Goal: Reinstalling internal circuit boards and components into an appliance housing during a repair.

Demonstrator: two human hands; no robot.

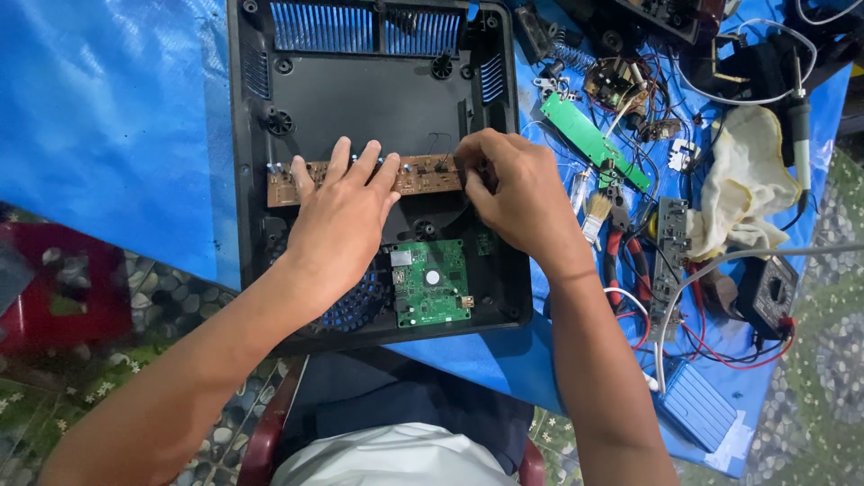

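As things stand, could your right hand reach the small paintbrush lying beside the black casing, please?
Probably yes: the right hand rests at the casing's right edge, and the paintbrush lies just beyond it on the blue sheet, with nothing between them.

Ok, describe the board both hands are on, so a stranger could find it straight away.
Start at the big black plastic casing lying open on the blue sheet. Across its middle runs a long, narrow brown circuit board, with the left hand flat on it and the right hand pinching its right end. Unlike the squarish green board nearer the person, it is brown and strip-shaped.
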